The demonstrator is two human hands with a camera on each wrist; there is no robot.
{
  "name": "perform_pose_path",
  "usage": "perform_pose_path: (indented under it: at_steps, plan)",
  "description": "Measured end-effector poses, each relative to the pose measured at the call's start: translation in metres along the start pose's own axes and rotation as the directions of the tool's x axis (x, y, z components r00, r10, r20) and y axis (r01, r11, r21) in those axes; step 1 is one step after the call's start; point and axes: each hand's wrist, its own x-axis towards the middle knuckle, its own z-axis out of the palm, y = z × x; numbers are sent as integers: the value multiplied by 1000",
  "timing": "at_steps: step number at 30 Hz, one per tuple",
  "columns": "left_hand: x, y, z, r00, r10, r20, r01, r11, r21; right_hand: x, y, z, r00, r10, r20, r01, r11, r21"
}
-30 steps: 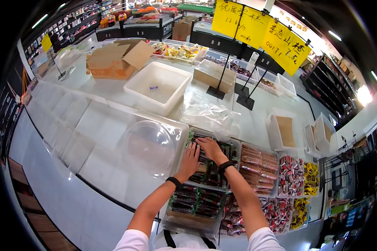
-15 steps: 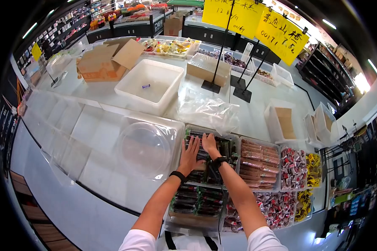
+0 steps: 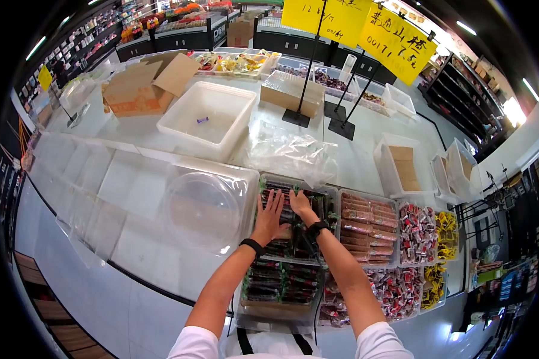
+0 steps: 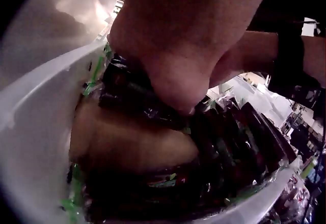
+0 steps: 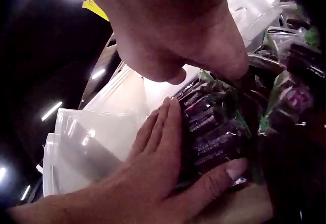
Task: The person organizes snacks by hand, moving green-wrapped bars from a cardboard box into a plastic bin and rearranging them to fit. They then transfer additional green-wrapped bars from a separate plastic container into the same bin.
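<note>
Plastic-wrapped sticks (image 5: 211, 127), dark, glossy, slender, in a translucent tub (image 4: 30, 142), left hand (image 3: 269, 220) straight-fingered against them, right hand (image 3: 302, 206), hold unclear

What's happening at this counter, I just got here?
A person has both hands at a bin of dark packets. The left hand lies over them with its fingers straight; the right hand reaches down beside it, though I can't tell whether it holds one. A brown patch shows between the packets, so they don't cover the whole bin. Nearer the person is another bin of dark packets, and brown packs sit to the right.
</note>
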Motion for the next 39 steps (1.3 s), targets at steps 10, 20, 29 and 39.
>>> perform_pose_path:
  at_steps: [10, 20, 29, 39]
  plan:
    - [-4, 4, -10, 999, -49, 20, 48, 998, 36, 17, 39, -7, 863, -464, -199, 473, 881, 1]
    - [-25, 69, -24, 921, -91, 380, 246, 890, -385, -109, 96, -103, 899, -343, -272, 237, 904, -355]
    - [-3, 81, -4, 676, -184, 714, 728, 317, -608, -142, 99, -59, 968, -235, -86, 184, 901, -392]
    - [-2, 82, -13, 738, -172, 652, 674, 165, -720, -135, 86, -56, 973, -172, -154, 98, 912, -398]
